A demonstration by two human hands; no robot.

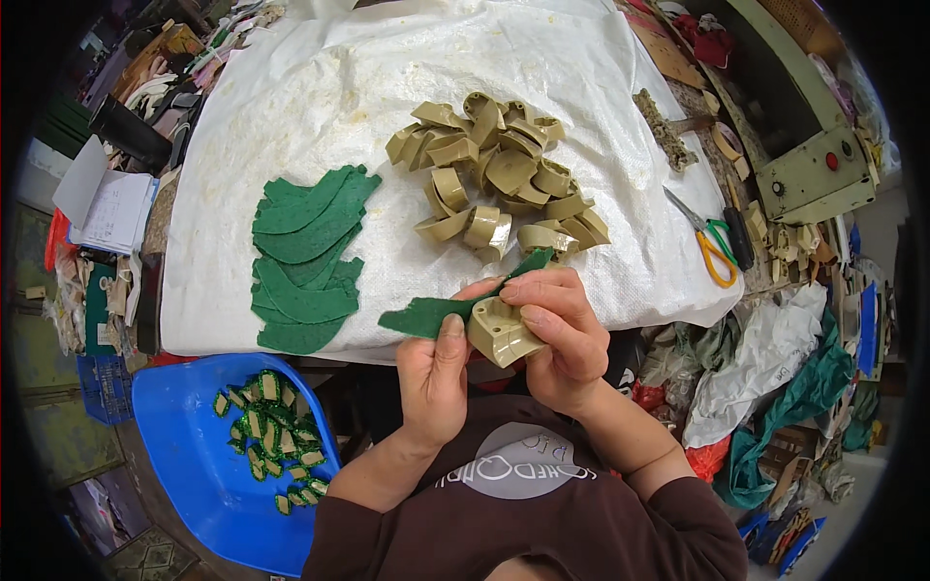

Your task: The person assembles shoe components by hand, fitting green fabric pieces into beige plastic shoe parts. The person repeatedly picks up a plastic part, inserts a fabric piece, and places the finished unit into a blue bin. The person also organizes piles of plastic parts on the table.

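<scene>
Just past the near edge of the table, my two hands work on one beige plastic shoe heel (499, 334). A curved strip of green fabric (418, 316) lies along its far side, one end sticking out to the left and the other rising behind my right fingers. My left hand (433, 382) is closed, its thumb pinching the strip near the heel. The right hand (564, 344) is closed too, with fingers on the strip and heel. Beyond them is a heap of beige heels (511, 172). Overlapping green fabric pieces (305, 257) lie to the left.
A white woven sheet (320, 107) covers the table. At the right lie scissors (712, 247) with orange and green handles. A blue basin (194, 465) at the lower left holds glittery green-covered heels. A metal box with a red button (819, 174) stands far right.
</scene>
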